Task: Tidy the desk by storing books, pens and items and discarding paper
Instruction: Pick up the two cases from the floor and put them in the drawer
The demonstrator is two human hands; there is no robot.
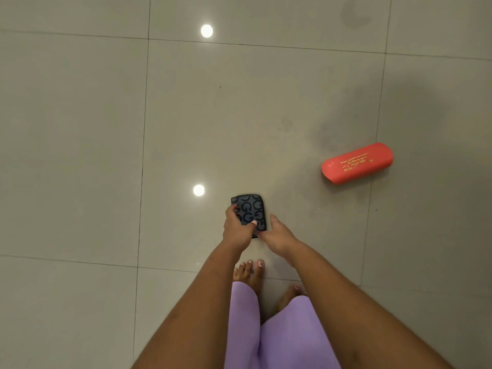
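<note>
The left hand [237,228] has its grip pinched on a dark wallet [249,209] patterned with G's, above the tiled floor [80,155]. Beside it, the right hand [279,235] is relaxed and holds nothing. To the right lies a red case [357,163], its gold writing illegible.

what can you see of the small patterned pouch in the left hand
The pouch is small, rectangular with rounded corners, seemingly grey fabric printed with large dark letter-like shapes, a dark zip edging its top. Its face is up. The left hand grips its left edge, thumb across the front. The right hand lies open by its right edge; contact is unclear. Whether it rests on the tiled floor or is lifted cannot be told.
</note>
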